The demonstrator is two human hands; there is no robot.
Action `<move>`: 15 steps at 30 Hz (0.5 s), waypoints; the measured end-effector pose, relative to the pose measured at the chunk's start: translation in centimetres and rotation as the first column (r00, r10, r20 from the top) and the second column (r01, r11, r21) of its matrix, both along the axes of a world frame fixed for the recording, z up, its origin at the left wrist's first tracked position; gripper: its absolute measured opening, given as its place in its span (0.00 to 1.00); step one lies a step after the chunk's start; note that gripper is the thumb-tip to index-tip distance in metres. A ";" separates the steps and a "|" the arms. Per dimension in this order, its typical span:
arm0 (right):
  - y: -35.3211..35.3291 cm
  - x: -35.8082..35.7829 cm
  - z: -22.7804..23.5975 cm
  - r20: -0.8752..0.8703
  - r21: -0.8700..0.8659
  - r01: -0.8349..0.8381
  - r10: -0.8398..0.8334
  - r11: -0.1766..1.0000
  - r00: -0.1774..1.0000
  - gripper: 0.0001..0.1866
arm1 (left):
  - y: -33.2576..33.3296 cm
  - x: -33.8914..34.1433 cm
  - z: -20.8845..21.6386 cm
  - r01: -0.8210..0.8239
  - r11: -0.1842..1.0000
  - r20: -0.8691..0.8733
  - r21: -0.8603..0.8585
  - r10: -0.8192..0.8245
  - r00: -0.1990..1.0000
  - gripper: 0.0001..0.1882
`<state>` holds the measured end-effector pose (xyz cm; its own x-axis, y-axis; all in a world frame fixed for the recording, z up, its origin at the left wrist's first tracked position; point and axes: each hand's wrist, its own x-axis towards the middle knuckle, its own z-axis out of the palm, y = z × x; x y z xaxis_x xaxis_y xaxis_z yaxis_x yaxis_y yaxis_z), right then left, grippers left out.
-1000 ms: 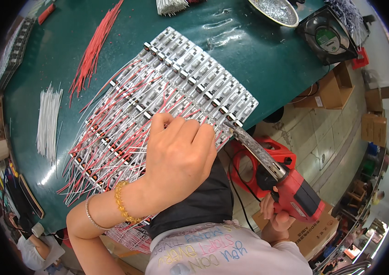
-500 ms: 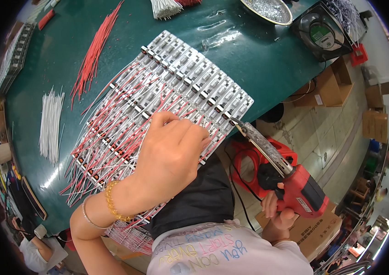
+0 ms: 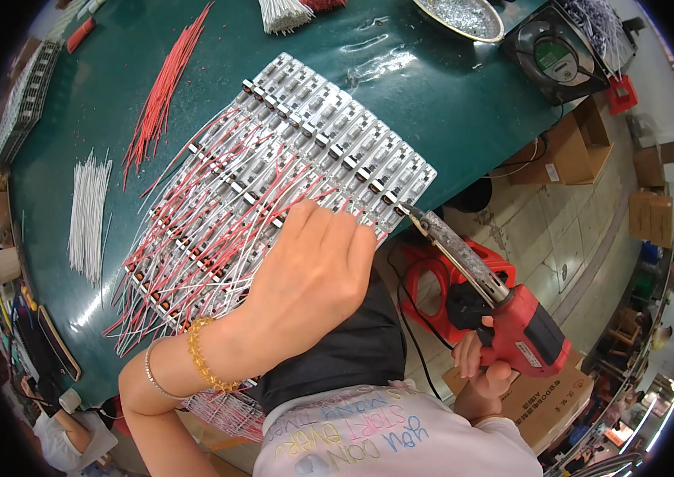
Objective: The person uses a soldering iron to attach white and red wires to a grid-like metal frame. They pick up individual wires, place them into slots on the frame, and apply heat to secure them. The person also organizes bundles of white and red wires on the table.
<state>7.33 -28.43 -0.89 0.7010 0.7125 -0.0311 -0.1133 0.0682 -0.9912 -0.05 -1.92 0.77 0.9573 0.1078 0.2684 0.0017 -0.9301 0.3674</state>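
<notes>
A panel of clear rectangular modules in rows lies on the table, with red and white wires fanning out from it to the left. Over its near right part is my left hand, fingers curled and pressed together; whatever they pinch is hidden beneath them. My right hand grips the handle of a red and black soldering gun at the lower right. The gun's long metal barrel points up and left, and its tip is at the panel's right edge.
Bundles of loose red wires and white wires lie on the green table. A metal dish of silvery bits and a black fan stand at the far right. Below the table edge is a red stand.
My left hand has shifted to the right along the panel, its fingers still curled. The panel has slid very slightly left; the soldering gun has barely moved.
</notes>
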 end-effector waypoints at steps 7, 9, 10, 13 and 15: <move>-0.5 -0.3 0.2 -0.008 -0.047 -0.004 0.003 0.999 1.000 0.43 | -0.9 1.0 -1.1 -0.186 0.971 0.098 -0.150 0.202 0.975 0.10; -0.9 -0.2 0.0 0.006 -0.078 -0.025 0.026 0.997 1.000 0.43 | -1.1 1.1 -1.1 -0.208 0.969 0.089 -0.130 0.221 0.971 0.10; -1.2 -0.2 -0.1 0.004 -0.084 -0.028 0.028 0.996 1.000 0.43 | -1.2 1.1 -1.1 -0.219 0.968 0.086 -0.120 0.230 0.969 0.10; -2.0 -0.4 -0.8 0.017 -0.091 -0.029 0.031 0.995 0.999 0.42 | -1.2 1.3 -1.1 -0.225 0.968 0.075 -0.108 0.234 0.969 0.10; -3.3 0.1 -2.1 0.101 -0.116 -0.069 0.081 0.991 0.992 0.41 | -1.2 1.5 -1.0 -0.227 0.967 0.053 -0.115 0.234 0.971 0.10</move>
<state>7.41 -31.75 -2.99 0.6490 0.7596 -0.0427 -0.0083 -0.0491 -0.9988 1.41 -3.08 -0.25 0.8841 0.3548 0.3041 0.1838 -0.8624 0.4717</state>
